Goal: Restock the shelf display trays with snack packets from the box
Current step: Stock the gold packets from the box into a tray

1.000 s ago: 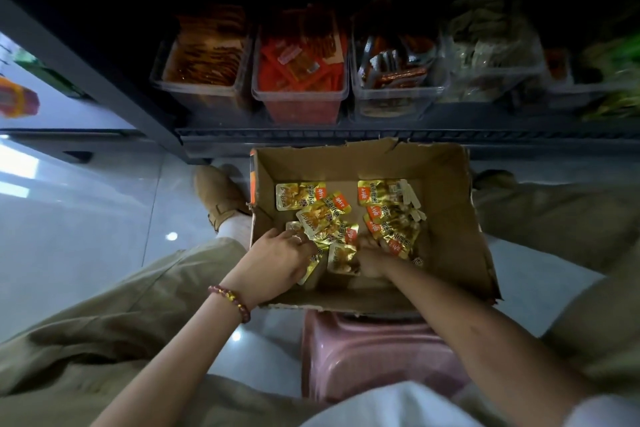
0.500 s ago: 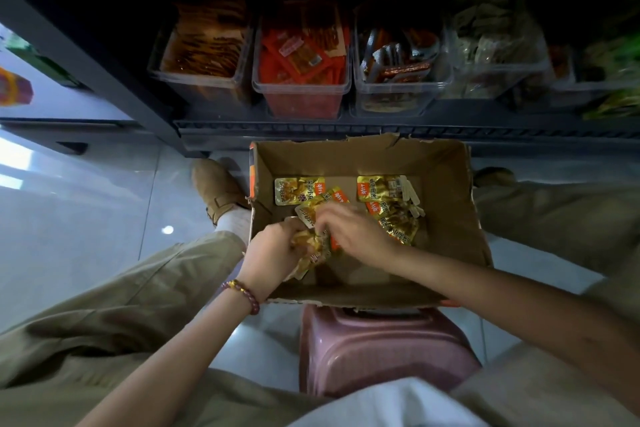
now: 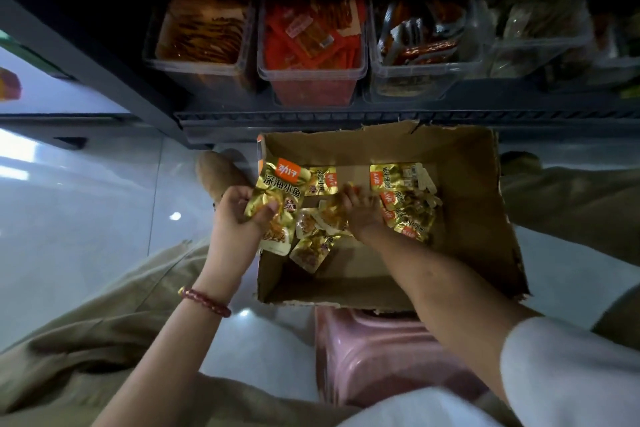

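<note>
below the shelf (image 3: 381, 114) with its display trays (image 3: 311, 71), the box (image 3: 467, 218) sits on a pink stool (image 3: 381, 357). step: gathering stock, none trayed yet. left hand (image 3: 239, 215) over the box's left wall, fingers curled round a gold packet stack (image 3: 280, 191). right hand (image 3: 360, 211) palm-down mid-box on loose packets (image 3: 405, 204); grip blurred, can't tell. next: lift the bunch to a tray with room.

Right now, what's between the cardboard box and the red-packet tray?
Only the shelf's dark front rail, in the head view, separates the cardboard box from the red-packet tray.
</note>
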Demonstrator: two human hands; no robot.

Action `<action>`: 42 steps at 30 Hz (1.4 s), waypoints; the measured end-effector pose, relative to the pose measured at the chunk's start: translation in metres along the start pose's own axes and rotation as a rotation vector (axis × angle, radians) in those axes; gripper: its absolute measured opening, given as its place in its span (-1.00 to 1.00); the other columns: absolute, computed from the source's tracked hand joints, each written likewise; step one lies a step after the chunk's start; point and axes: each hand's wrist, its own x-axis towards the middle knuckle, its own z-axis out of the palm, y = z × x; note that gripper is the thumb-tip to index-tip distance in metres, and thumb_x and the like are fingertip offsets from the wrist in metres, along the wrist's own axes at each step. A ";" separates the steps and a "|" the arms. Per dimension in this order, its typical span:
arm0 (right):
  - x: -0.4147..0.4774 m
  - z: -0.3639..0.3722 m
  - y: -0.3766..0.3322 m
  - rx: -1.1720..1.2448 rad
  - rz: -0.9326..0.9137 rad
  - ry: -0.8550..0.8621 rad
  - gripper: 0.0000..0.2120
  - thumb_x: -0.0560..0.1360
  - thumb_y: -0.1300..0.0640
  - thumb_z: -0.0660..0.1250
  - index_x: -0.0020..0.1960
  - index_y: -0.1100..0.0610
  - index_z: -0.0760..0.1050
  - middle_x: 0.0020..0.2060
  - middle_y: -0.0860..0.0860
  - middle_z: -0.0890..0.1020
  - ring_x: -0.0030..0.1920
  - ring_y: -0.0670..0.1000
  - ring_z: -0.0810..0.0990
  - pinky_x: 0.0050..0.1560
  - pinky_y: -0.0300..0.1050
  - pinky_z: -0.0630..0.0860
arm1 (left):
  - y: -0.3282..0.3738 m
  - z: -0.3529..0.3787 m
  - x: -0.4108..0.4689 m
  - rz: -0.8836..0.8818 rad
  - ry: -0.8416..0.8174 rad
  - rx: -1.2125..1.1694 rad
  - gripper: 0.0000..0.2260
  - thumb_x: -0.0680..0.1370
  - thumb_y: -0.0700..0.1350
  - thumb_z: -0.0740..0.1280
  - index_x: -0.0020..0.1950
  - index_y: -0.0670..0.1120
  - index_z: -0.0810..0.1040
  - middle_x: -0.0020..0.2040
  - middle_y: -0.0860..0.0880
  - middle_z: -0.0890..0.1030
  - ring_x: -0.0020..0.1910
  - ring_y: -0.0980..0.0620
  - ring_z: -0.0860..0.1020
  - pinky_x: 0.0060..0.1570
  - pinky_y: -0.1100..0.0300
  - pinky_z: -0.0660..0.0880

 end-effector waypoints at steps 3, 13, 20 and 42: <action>-0.007 0.022 0.008 -0.036 -0.084 0.163 -0.41 0.57 0.17 0.18 0.52 0.14 0.01 0.53 0.13 0.06 0.49 0.19 0.10 0.43 0.10 0.16 | -0.007 0.005 0.003 0.062 -0.005 0.040 -0.79 0.53 -0.26 0.35 0.05 -0.08 0.36 -0.08 0.03 0.54 -0.15 0.12 0.56 -0.24 0.33 0.55; -0.094 -0.056 0.054 0.651 -0.542 0.789 -0.37 0.46 0.44 0.27 0.43 0.00 0.32 0.33 0.02 0.47 0.34 0.02 0.41 0.35 -0.02 0.38 | -0.007 0.025 -0.012 0.113 -0.233 0.499 -0.71 0.60 -0.29 0.19 -0.07 0.09 0.54 -0.22 -0.03 0.59 -0.43 0.05 0.46 -0.44 0.16 0.44; -0.171 -0.124 0.046 0.178 -0.738 1.033 -0.16 0.33 0.28 0.52 0.46 -0.06 0.18 0.48 0.03 0.17 0.48 0.23 0.02 0.39 0.34 0.13 | 0.076 0.053 -0.026 -0.002 -0.217 -0.100 -0.65 0.66 0.04 0.07 -0.13 -0.03 0.56 -0.30 -0.01 0.67 -0.26 0.14 0.63 -0.21 0.25 0.52; -0.260 -0.237 0.148 1.358 -0.620 0.850 -0.36 0.32 0.03 0.42 0.36 -0.04 0.30 0.21 -0.02 0.48 0.16 -0.09 0.54 0.07 -0.18 0.57 | 0.200 0.150 -0.042 0.781 -0.287 0.187 -0.39 0.52 -0.15 0.39 0.38 0.29 0.17 0.11 0.43 0.42 0.05 0.36 0.51 -0.04 0.35 0.54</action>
